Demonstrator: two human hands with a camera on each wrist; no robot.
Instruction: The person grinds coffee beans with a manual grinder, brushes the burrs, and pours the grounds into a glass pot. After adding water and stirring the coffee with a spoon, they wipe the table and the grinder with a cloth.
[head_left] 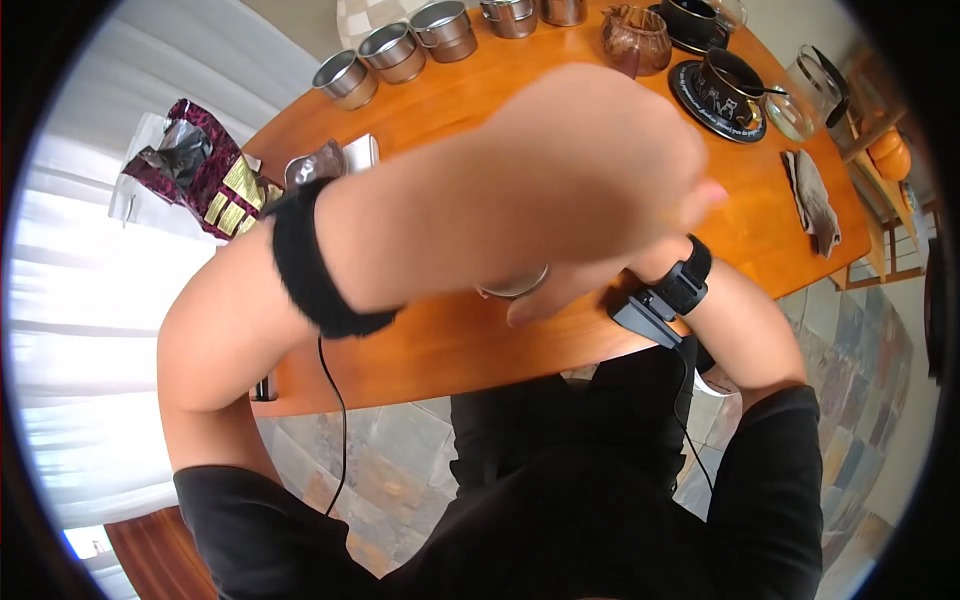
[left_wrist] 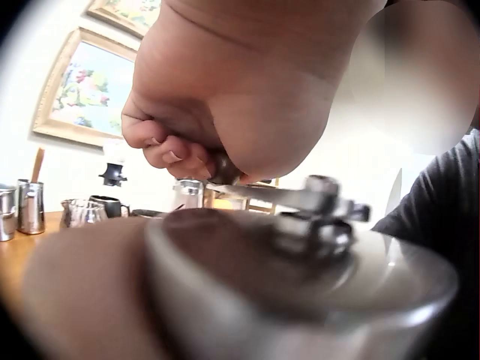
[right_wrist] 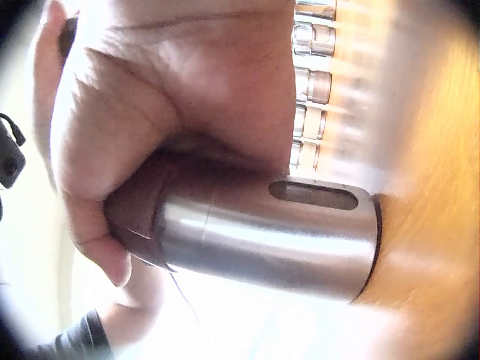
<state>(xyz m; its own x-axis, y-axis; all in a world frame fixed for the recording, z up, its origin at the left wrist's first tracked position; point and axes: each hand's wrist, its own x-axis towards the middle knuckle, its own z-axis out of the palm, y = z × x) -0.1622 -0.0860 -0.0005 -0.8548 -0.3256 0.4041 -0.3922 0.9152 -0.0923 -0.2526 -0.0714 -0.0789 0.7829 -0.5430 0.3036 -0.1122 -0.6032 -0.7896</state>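
Observation:
A steel hand coffee grinder (right_wrist: 262, 247) with a dark band and a slot in its side stands over the wooden table. My right hand (right_wrist: 180, 97) wraps round its upper part, thumb on one side. In the left wrist view the grinder's lid (left_wrist: 375, 277) carries a metal crank (left_wrist: 277, 196) with a small dark knob (left_wrist: 224, 169). Curled fingers of my left hand (left_wrist: 232, 97) grip that knob above the lid. From the head view, the left hand and forearm, blurred, cover most of the grinder.
Steel cups (head_left: 392, 52) line the far edge of the table (head_left: 420, 370). Far right are a brown glass jar (head_left: 636, 40), a black cup (head_left: 728, 85) on its saucer, a glass carafe (head_left: 815, 85) and a folded cloth (head_left: 812, 203). A purple-black bag (head_left: 205, 170) lies left.

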